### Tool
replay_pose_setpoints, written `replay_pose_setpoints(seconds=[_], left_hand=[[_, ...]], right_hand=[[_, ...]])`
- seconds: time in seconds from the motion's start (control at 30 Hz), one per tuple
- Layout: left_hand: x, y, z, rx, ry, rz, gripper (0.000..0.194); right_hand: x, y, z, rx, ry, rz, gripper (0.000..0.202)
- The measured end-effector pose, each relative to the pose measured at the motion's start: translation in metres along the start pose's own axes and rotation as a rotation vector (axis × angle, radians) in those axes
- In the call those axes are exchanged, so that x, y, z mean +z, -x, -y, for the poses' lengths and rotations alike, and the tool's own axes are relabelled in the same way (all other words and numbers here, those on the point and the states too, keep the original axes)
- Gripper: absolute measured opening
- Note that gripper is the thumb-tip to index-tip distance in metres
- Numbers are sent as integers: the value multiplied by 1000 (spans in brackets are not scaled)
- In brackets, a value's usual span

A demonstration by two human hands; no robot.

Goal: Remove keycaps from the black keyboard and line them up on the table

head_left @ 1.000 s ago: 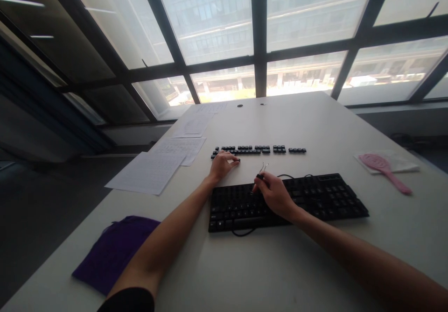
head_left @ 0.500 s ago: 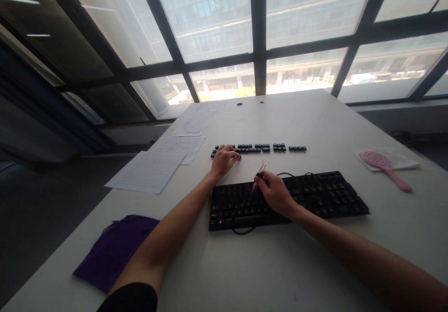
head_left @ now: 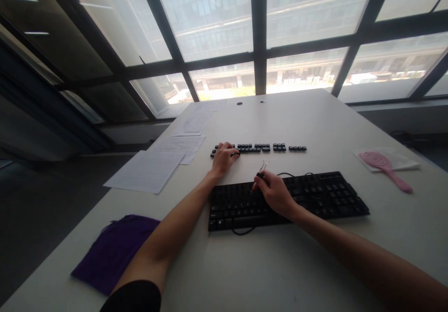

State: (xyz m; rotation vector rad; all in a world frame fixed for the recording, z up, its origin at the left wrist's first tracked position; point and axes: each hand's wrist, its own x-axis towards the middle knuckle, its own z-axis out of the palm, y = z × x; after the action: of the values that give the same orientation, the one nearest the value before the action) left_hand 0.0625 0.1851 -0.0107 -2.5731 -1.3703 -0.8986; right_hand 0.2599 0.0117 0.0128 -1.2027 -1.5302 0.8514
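Two rows of black keycaps [head_left: 262, 148] lie on the white table beyond the keyboard. Near their left end, my left hand [head_left: 223, 159] is closed, its thumb and fingertips pinching a dark keycap [head_left: 235, 153] against the front row. My fingers hide part of that row. The black keyboard [head_left: 329, 195] lies in front of me, bare of caps across part of its upper left. Over its middle my right hand [head_left: 275, 190] is closed around a keycap puller [head_left: 261, 174], whose thin wire prongs point up and away from me.
Papers [head_left: 147, 172] lie along the table's left edge. A purple cloth pouch [head_left: 115, 251] rests by my left forearm. On the right, a pink hairbrush [head_left: 381, 162] lies partly on a white packet [head_left: 404, 164]. The keyboard's cable loops out behind it and in front.
My left hand has shifted slightly away from me, bringing the pinched keycap up to the front row. My right hand and the puller stay in place over the keyboard.
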Motion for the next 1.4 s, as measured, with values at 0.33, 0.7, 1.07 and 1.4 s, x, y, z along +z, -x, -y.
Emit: replay_pose_setpoints(seconds=[0.33, 0.7, 1.07, 1.4], left_hand=[[-8, 0, -2, -32, 32, -12, 17], [-66, 42, -90, -7, 264, 67, 13], [-69, 90, -129, 31, 417, 309, 14], [-61, 92, -124, -15, 457, 306, 10]], right_hand=[[-2, -3, -6, 13, -168, -179, 28], [-14, -2, -4, -71, 89, 39, 19], [-17, 8, -3, -504, 495, 297, 15], [-12, 5, -9, -102, 213, 83, 21]])
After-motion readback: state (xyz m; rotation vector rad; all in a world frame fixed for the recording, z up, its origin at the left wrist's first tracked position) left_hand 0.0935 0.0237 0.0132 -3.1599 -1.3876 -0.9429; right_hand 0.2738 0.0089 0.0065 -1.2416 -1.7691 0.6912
